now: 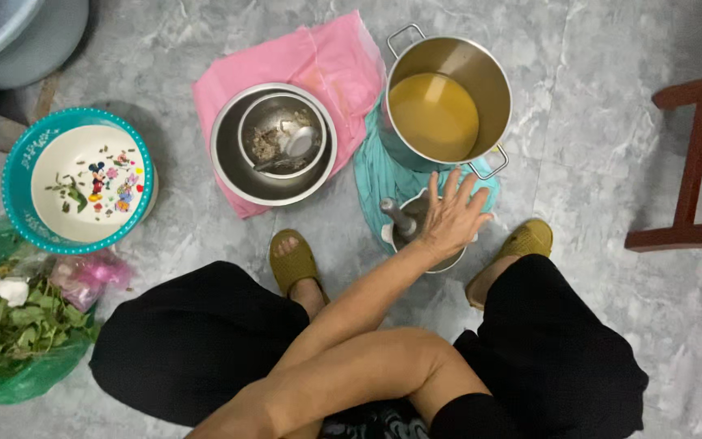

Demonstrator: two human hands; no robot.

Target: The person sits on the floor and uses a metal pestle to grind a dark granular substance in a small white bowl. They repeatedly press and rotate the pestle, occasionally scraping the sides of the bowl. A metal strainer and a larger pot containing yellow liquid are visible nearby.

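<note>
The left hand (448, 219) lies flat over the far rim of a stone mortar (410, 210) on the floor (603, 171), between the person's sandalled feet. Its grip is wide, with the fingers spread and closed on nothing. The right hand is out of view; only that folded arm shows. A pestle (398, 216) leans in the mortar just beside the hand, untouched. The mortar sits on a teal cloth (371, 175), close to a steel pot (493, 81) of yellow liquid. The hand seems to be steadying the mortar. This probably works best with the palm pressing down on the rim and the fingertips kept away from the pot's handle. Nested steel bowls (229, 154) rest on a pink cloth (318, 57) to the left.
</note>
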